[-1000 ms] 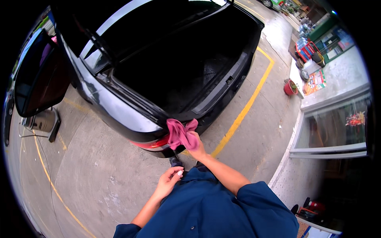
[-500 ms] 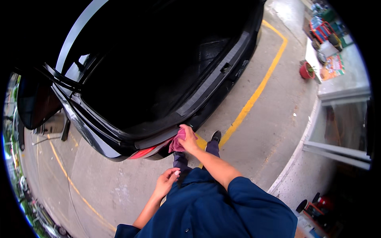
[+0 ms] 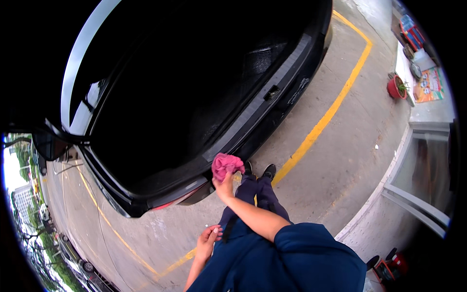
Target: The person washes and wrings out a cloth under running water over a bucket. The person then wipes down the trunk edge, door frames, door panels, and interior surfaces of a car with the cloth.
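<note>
A crumpled pink cloth (image 3: 226, 165) is bunched up in my right hand (image 3: 223, 186), whose fingers are closed round it. The hand is by the rear edge of a black car (image 3: 194, 173), close to the sill strip of its raised-open trunk. Just left of the hand runs the car's red tail light (image 3: 168, 205). My left hand (image 3: 209, 239) is low beside my waist, away from the car. Its fingers are loosely bent and a little apart, with nothing seen in them. The trunk's inside is mostly too dark to make out.
Yellow lines (image 3: 316, 131) mark the concrete floor. On the right are a potted plant (image 3: 397, 88), a loaded red cart (image 3: 412, 33) and a glass door (image 3: 422, 170) behind a raised curb. Parked cars (image 3: 80, 260) and trees show at far left.
My right hand has moved with the cloth from the tail light corner up to the bumper's top edge, the cloth now facing up. The view has shifted; my left hand stays low.
</note>
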Demonstrator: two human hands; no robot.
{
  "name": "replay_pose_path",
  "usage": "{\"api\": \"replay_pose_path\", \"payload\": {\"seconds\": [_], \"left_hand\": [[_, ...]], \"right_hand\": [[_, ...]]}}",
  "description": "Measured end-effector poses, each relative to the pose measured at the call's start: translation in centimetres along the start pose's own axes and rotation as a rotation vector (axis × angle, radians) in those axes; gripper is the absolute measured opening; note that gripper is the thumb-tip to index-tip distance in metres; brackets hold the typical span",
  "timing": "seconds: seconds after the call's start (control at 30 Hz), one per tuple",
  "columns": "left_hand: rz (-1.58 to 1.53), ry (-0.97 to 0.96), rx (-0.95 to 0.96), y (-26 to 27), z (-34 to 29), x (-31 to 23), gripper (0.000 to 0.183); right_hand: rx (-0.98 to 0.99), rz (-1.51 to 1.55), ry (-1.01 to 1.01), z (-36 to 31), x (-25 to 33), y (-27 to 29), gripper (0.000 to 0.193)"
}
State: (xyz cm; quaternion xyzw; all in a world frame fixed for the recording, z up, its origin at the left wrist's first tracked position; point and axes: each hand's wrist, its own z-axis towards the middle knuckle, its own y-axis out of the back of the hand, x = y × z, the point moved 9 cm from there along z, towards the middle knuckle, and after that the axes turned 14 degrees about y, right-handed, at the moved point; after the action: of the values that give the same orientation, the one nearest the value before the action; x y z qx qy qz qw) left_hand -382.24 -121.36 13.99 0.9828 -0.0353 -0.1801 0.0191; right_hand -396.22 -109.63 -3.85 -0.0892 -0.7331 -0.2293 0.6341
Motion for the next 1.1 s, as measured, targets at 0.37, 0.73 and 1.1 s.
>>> {"api": "replay_pose_path", "payload": {"seconds": [0.37,0.73,1.1], "left_hand": [[0.030,-0.080,0.032,-3.5,4.7,-9.7,0.032],[0.079,-0.059,-0.076,-15.6,9.9,-17.8,0.031],[0.059,-0.080,-0.024,-33.8,8.9,-24.2,0.031]], "right_hand": [[-0.511,-0.215,-0.192,12.3,-3.5,6.7,0.059],[-0.411,-0.293,0.106,46.2,-4.9,26.9,0.037],[-0.202,-0.316,0.171,57.8,-2.0,31.9,0.062]]}}
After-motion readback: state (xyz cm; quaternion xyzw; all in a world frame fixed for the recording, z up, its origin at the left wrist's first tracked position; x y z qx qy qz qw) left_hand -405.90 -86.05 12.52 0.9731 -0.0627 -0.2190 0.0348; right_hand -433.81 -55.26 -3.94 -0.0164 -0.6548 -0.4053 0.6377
